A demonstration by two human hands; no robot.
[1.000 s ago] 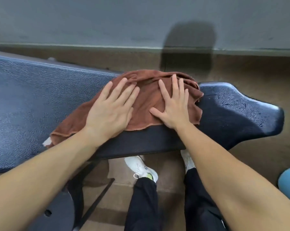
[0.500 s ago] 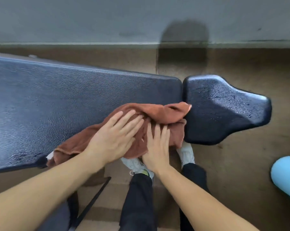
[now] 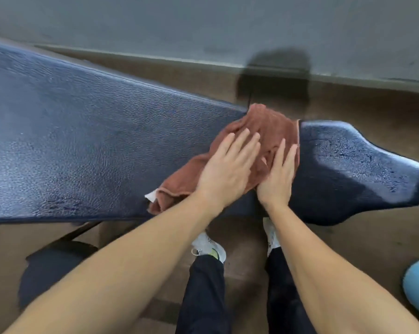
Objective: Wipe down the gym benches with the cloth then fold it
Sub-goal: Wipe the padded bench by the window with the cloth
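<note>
Head — cloth [image 3: 273,126] under left hand [image 3: 225,174], seemingly right hand [image 3: 277,179].

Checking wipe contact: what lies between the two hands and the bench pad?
Only the bunched brown cloth, pressed under the left hand and right hand onto the bench pad; the head view shows it.

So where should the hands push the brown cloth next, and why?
Probably slide the cloth rightward onto the smaller seat pad. The left hand and right hand press flat on it at the gap beside the long pad, and the seat pad shows wet-looking streaks.
</note>
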